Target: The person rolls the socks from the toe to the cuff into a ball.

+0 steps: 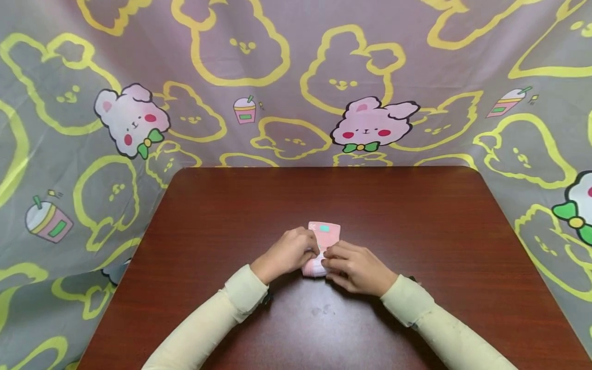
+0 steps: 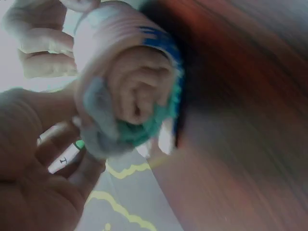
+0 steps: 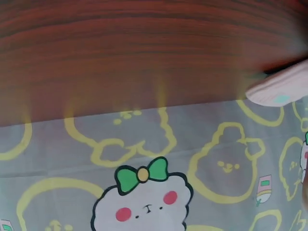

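Mid-table in the head view lies a pink sock (image 1: pixel 326 237) with a green patch, its far end flat and its near end rolled into a bundle. My left hand (image 1: pixel 290 251) pinches the roll from the left with bent fingers. On the other side, my right hand (image 1: pixel 358 267) grips the roll with its fingers and thumb. The left wrist view looks at the end of the sock roll (image 2: pixel 139 82), where beige, green, grey and blue layers show. In the right wrist view, the flat sock end (image 3: pixel 276 91) juts in at the right.
A dark brown wooden table (image 1: pixel 259 200) lies under both hands. Along its back and sides hangs a grey curtain (image 1: pixel 296 103) with yellow outlines, rabbit faces and drink cups.
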Tool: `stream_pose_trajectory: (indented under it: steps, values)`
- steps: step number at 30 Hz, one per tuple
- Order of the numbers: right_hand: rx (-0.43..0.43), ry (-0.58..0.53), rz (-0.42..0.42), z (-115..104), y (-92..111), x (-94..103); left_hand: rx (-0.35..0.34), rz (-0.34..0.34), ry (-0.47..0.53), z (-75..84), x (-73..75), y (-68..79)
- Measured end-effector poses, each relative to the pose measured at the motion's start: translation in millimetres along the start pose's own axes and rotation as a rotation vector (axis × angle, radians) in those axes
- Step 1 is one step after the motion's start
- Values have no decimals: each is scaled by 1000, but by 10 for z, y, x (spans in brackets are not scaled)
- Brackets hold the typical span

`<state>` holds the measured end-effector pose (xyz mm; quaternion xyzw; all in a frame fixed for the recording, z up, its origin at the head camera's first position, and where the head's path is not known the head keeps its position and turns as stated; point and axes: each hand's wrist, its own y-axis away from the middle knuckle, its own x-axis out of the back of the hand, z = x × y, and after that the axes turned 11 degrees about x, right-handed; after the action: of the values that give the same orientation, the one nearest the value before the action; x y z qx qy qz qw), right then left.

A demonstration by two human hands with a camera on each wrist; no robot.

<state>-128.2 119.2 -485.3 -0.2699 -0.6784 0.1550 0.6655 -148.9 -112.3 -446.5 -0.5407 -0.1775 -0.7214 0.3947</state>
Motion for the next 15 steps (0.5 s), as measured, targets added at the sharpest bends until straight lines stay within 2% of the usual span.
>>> stream_pose_trajectory:
  steps: [4,9,15]
  values:
    - [11,-2,-3,28,28,-18,-89,-17,-62,-31,13,53]
    - [9,-13,-3,47,57,-21,-125,-39,-107,-28,15,101]
    - [14,-10,4,50,92,-25,-166,0,-225,-1,-51,174]
